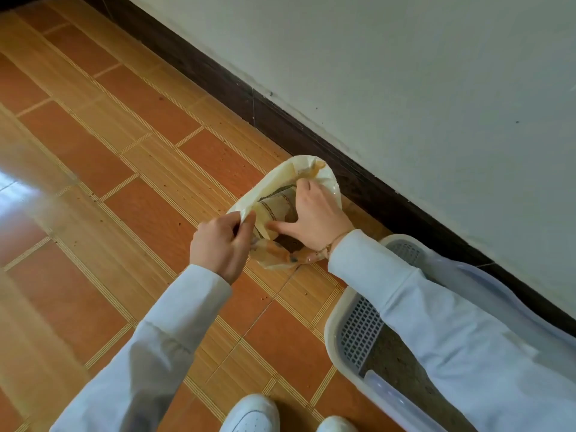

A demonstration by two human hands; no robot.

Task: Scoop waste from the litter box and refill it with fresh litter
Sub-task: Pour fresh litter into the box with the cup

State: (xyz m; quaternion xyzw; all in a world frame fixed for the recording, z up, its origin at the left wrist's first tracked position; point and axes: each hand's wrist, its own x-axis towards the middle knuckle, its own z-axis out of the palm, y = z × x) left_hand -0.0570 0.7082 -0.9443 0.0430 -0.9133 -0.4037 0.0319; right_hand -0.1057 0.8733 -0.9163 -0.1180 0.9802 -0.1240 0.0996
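Here we look down on two hands working at the mouth of a pale yellow translucent plastic bag (282, 194) that stands on the floor of orange and tan wood-patterned tiles (124, 145), close to the dark brown skirting board (280, 120) and the white wall (405, 73) beyond it. The left hand (219, 243), in a light blue long sleeve (156, 338), pinches the near-left rim of the bag between thumb and curled fingers. The right hand (314, 218), a thin bracelet (330, 244) at its wrist, has its thumb stretched toward the left hand while its fingers curl over the far rim of the bag; we cannot tell how firmly they hold the plastic. The two hands are a little apart, with the bag's opening between them, and a dark brown granular fill shows inside the bag.

To the near right, the white plastic litter box (332, 332) sits on the floor along the wall, partly hidden under the right forearm. We see its grey perforated grid (358, 332) at the left end and brown litter (402, 369) beside that. The toes of two white shoes (255, 413) show at the near edge, just left of the box. Small dark specks lie scattered on the tiles around the bag.
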